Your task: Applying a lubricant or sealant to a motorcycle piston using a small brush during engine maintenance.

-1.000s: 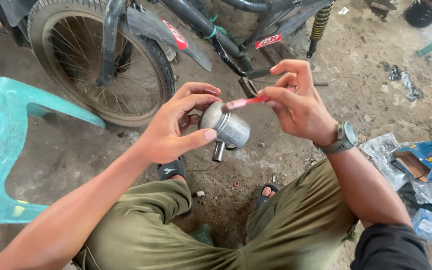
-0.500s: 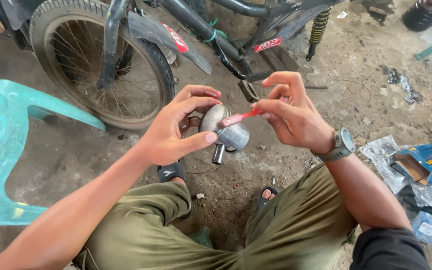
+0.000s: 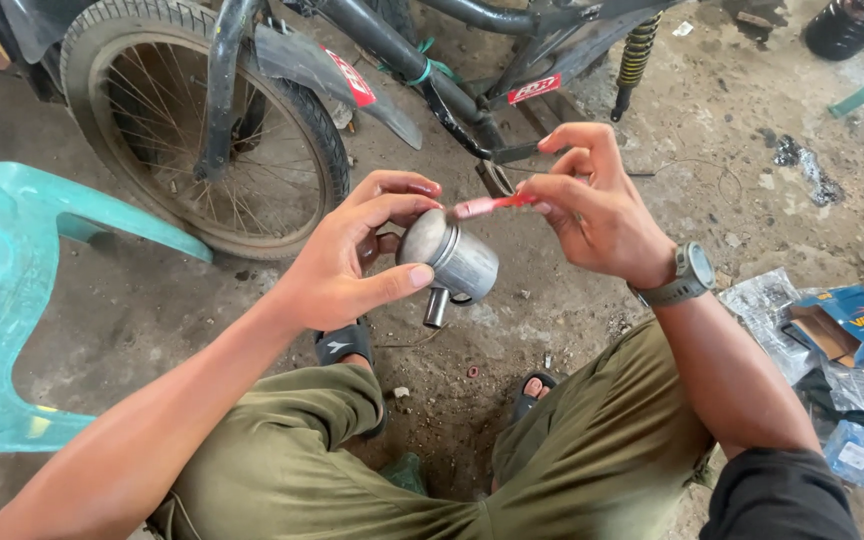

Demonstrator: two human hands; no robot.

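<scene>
My left hand (image 3: 347, 255) grips a silver metal piston (image 3: 449, 258) with a pin sticking out below it, held in front of my knees. My right hand (image 3: 592, 205), with a grey wristwatch (image 3: 687, 275) on its wrist, pinches a thin red tool (image 3: 497, 205) whose tip touches the top edge of the piston. Both hands hover over the dirt floor, just in front of a motorbike.
A motorbike wheel (image 3: 202, 120) and dark frame (image 3: 492, 60) stand directly ahead. A teal plastic chair (image 3: 12, 300) is at the left. Blue boxes and plastic bags (image 3: 842, 340) lie at the right. My sandalled feet (image 3: 347, 345) rest on the ground.
The right hand has brought the red tool lower and leftwards onto the piston's top edge. The left hand has tilted the piston slightly.
</scene>
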